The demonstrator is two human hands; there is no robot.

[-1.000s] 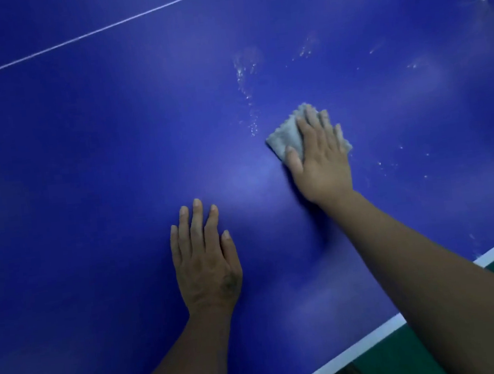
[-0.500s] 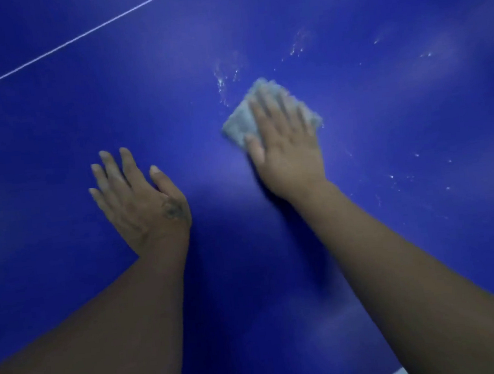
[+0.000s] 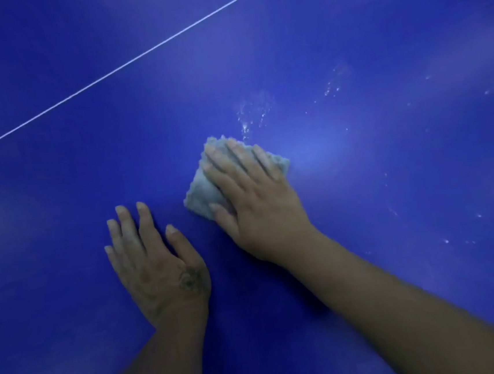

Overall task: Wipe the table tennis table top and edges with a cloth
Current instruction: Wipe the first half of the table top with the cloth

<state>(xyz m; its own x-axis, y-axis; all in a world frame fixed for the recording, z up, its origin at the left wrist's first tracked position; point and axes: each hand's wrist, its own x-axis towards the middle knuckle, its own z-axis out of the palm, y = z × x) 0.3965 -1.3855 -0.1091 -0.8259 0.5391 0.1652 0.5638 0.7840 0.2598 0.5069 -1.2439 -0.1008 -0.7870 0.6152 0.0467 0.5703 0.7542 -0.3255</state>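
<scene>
Our flat right hand (image 3: 260, 212) presses the folded grey cloth (image 3: 201, 194); uneven pressure may smear white specks (image 3: 245, 123) beyond its fingertips (image 3: 231, 143).

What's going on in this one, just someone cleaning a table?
Yes. A person is wiping a blue table tennis table. The right hand presses a folded grey cloth flat onto the top with straight fingers. The left hand rests flat on the surface beside it and holds nothing. Pale specks lie just beyond the cloth, and more are scattered to the right, so that area is not yet wiped. A thin white line crosses the top further away.
</scene>
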